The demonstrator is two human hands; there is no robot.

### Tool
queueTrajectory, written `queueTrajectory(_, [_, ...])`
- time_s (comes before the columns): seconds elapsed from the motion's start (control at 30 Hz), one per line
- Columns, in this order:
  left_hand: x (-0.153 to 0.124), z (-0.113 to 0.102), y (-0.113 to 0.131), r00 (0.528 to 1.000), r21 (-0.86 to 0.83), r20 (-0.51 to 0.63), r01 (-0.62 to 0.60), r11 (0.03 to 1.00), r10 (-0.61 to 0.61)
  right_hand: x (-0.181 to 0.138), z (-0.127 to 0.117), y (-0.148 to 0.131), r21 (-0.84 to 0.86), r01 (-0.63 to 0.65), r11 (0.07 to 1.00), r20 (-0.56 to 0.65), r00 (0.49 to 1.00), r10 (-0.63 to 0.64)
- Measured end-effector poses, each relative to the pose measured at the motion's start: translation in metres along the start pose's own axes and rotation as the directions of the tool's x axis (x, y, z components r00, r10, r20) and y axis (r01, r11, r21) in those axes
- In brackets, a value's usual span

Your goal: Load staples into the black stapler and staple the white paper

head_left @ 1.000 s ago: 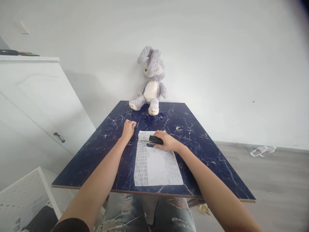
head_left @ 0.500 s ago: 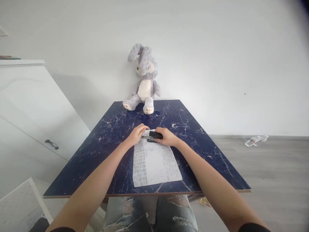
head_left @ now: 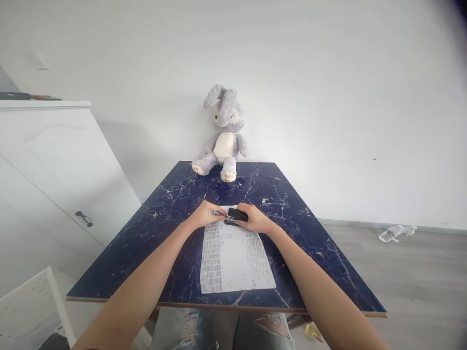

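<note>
A printed sheet of paper (head_left: 233,257) lies flat on the dark blue marbled table (head_left: 164,233) in front of me. At its far edge sits a small black stapler (head_left: 236,215). My right hand (head_left: 255,219) is closed around the stapler from the right. My left hand (head_left: 206,215) has its fingers curled at the stapler's metal front end and the paper's top left corner. What the left fingers pinch is too small to make out.
A grey and white plush rabbit (head_left: 223,136) sits at the table's far edge against the white wall. A white cabinet (head_left: 54,165) stands to the left. A plastic bottle (head_left: 396,232) lies on the floor at right. My knees in ripped jeans (head_left: 222,333) show under the table.
My left hand moved from the bare table to the stapler's front end at the paper's top edge. My right hand stayed on the stapler.
</note>
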State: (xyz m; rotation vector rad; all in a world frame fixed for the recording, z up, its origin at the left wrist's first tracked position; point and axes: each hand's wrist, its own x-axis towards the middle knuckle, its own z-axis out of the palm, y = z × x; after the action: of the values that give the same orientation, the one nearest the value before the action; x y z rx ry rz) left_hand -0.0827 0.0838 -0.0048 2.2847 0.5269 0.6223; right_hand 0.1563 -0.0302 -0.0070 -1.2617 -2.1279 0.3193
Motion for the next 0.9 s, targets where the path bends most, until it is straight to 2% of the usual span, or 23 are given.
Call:
queueTrajectory(0.17, [-0.001, 0.001, 0.002, 1.0, -0.012, 0.018, 0.021, 1.0, -0.02, 0.001, 0.0, -0.001, -0.006, -0.002, 1.0, 0.009, 1.0, 0.002])
queueTrajectory(0.6, [-0.004, 0.003, 0.001, 0.999, -0.049, 0.025, -0.021, 0.999, 0.023, 0.0, 0.002, -0.002, -0.023, -0.022, 0.999, 0.013, 1.0, 0.023])
queueTrajectory(0.9, [-0.012, -0.018, -0.002, 0.991, 0.015, 0.093, -0.1, 0.995, 0.098, 0.001, -0.001, -0.008, -0.02, -0.062, 0.998, 0.03, 0.998, 0.063])
